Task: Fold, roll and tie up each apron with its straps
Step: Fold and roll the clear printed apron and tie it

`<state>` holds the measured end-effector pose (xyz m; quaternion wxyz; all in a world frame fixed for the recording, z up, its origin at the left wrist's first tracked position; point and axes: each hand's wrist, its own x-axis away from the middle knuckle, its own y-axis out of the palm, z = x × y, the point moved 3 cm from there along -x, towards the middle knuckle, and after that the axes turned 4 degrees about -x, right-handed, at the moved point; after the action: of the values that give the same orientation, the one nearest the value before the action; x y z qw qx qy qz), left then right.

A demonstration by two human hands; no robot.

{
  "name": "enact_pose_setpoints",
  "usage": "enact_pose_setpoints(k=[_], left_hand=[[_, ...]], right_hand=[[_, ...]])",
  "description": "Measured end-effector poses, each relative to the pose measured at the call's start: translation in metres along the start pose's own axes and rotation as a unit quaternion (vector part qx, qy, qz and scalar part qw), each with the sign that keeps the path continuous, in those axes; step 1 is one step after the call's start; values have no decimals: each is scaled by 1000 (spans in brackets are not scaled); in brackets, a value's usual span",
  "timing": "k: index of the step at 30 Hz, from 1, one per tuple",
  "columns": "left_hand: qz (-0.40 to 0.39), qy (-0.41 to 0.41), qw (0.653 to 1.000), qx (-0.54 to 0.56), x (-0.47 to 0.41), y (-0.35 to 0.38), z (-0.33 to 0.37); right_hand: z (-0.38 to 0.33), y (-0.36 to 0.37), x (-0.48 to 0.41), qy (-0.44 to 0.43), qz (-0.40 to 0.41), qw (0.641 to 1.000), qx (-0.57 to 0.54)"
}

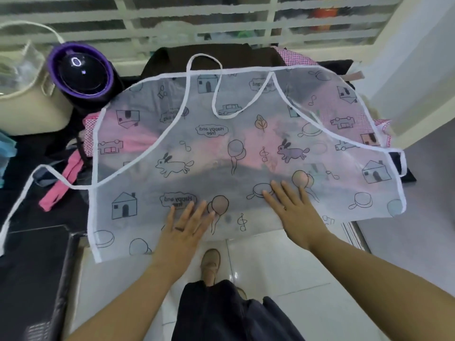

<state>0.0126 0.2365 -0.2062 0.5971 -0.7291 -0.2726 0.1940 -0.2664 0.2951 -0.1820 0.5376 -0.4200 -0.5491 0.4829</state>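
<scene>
Well, the translucent printed apron [221, 148] lies spread flat over a heap of other aprons on the desk. Its bib points to the far edge and its hem spills over the near edge toward me. The left grip [183, 230] and right grip [293, 212] are both wide, fingers straight and pressed flat on the apron near the near edge, holding nothing (smoothing, I judge, ahead of the first fold).

The sheet looks thin and filmy, since the pink beneath shows through. I expect it to be very light and limp, and probably slick enough to slide on the pile. The white bound edge should be the firmest part, so I'd take hold there, at the near corners or along the two sides. Pinching the middle would only bunch it.

The neck loop [204, 55] sits at the far edge. The left waist strap [19, 200] trails off the apron's left side across the dark desk, and the right waist strap [404, 163] curls just off the right side. Both are narrow tape, easy to lose under a fold, so I'd lay them where they stay reachable for the tying.

A pink checked apron [295, 59] peeks out beneath at the far right. A purple-rimmed appliance [81, 75] stands at the far left corner, close to the apron's edge.
</scene>
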Motion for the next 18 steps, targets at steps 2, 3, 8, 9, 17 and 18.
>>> enact_pose_setpoints(k=[2, 3, 8, 9, 17, 18], left_hand=[[18, -18, 1000, -11, 4, 3, -4], [29, -26, 999, -11, 6, 4, -7], [47, -52, 997, 18, 19, 1, -20], [45, -51, 997, 21, 22, -3, -21], [-149, -87, 963, 206, 7, -62, -44], [-222, -104, 939, 241, 4, -71, -50]], right_hand=[[2, -1, 0, 13, -31, 999, -4], [2, -4, 0, 8, -38, 999, -5], [8, -22, 1, -30, -132, 991, -24], [8, -25, 0, -33, -150, 988, -18], [6, -56, 0, -17, -199, 977, -69], [7, -64, -1, -8, -201, 974, -101]])
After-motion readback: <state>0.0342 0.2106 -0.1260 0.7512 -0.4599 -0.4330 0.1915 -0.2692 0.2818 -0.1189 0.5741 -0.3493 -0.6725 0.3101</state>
